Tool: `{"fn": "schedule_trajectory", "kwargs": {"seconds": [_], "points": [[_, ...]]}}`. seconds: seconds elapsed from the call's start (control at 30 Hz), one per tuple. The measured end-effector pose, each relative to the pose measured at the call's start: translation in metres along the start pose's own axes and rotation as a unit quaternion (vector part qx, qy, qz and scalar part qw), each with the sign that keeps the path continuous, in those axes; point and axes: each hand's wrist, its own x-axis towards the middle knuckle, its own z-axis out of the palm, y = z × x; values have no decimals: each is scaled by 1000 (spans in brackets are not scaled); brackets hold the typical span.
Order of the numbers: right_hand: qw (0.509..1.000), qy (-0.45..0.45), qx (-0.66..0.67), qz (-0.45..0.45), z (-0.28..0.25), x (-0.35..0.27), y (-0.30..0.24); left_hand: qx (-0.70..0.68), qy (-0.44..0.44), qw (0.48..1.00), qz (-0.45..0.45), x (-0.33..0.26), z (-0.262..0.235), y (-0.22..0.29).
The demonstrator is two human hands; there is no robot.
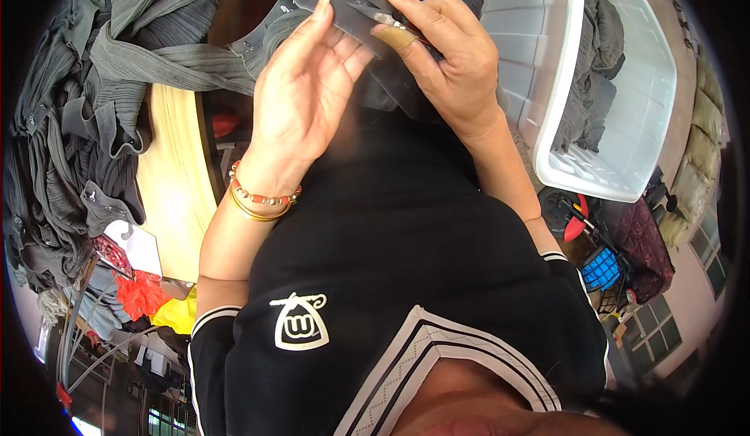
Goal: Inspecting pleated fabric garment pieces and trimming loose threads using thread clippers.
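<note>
A dark grey garment [355, 23] is held up at the top middle. My left hand [305, 92] has its palm turned up, its thumb at the cloth edge and its fingers partly hidden behind the cloth. In my right hand [453, 61] is a pair of small metal thread snips [384, 19], the pointed blades lying against the cloth and aimed left. A tan cover wraps the right thumb tip. More of the ribbed grey cloth [168, 26] spreads from there to the left.
A white plastic bin [551, 147] stands at the right, with grey garments [598, 69] inside. Several dark garments [55, 147] are heaped at the left beside a pale wooden board [176, 147]. Red [141, 294] and yellow [178, 311] bags lie lower left. A blue basket-like item [601, 269] sits lower right.
</note>
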Motion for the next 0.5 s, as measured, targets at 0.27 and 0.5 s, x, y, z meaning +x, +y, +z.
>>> {"fn": "schedule_trajectory", "kwargs": {"seconds": [0.27,0.5], "points": [[1000,9,-18,-15,-1,1,1,14,3,1000,15,-1,-1,-3],[989,-22,117,92,-7,0,2,54,19,998,6,-14,-13,1]]}}
